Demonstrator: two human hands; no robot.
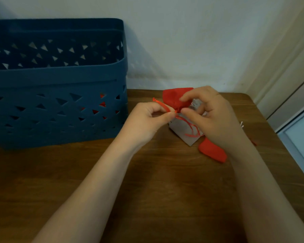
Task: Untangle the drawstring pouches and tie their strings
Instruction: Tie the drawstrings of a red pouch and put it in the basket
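Head cam, looking down at a brown wooden worktop (147, 181) pushed up against a pale wall. Both hands are up near the far right corner working on a red pouch (174, 98). The right hand (212, 118) has its grip on the gathered neck of that pouch, thumb and forefinger pinching it, with the body of the pouch sticking up and away behind the fingers. The left hand (147, 118) is just beside it, pinching the red drawstring (162, 104) between thumb and forefinger, its knotted end poking out to the upper left. More loops of red string (191, 128) trail down over a grey pouch (184, 132) lying flat on the worktop under the hands. A second red pouch (211, 150) lies just beside the grey one, partly hidden under the right wrist. On the left sits a blue plastic basket (56, 106) with triangle cutouts, and you can spot bits of red through the holes.
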